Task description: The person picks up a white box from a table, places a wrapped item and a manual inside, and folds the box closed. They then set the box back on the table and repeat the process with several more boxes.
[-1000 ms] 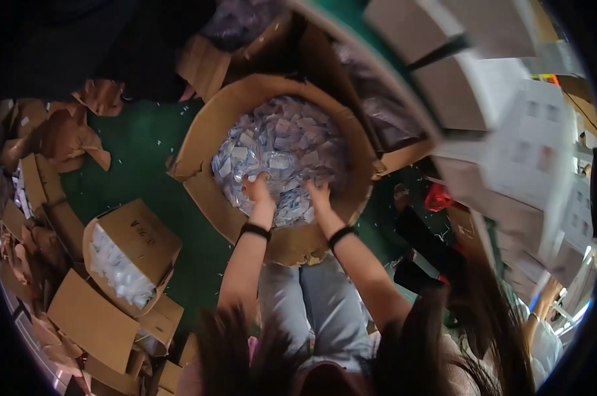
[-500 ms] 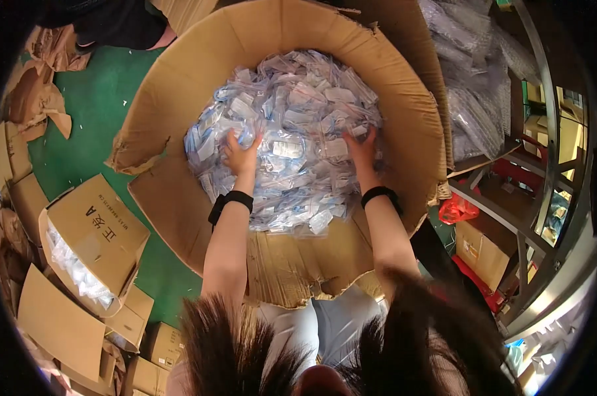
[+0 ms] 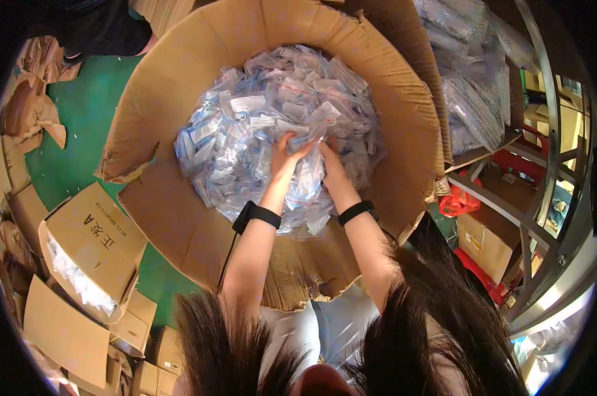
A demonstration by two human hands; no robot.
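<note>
Small clear zip bags (image 3: 249, 104), several with white labels and blue or reddish edges, lie heaped in a large round-bent cardboard box (image 3: 404, 125). Both hands reach into the near middle of the heap, close together. My left hand (image 3: 284, 158) is curled against the bags, its thumb toward the right hand. My right hand (image 3: 333, 165) presses in from the other side, its fingertips partly hidden by plastic. A clump of bags is gathered between the two hands. Each wrist wears a black band.
A carton (image 3: 95, 241) filled with white items stands at the left on the green floor (image 3: 87, 112). Bubble-wrap bundles (image 3: 473, 109) lie to the right, beside a metal rack (image 3: 496, 206) and a red bag (image 3: 458, 201). Another person's dark-clothed leg (image 3: 107, 30) is at the upper left.
My hands have come from wide apart to close together, gathering bags between them. The heap has shifted under them and the bag tops are rearranged.
</note>
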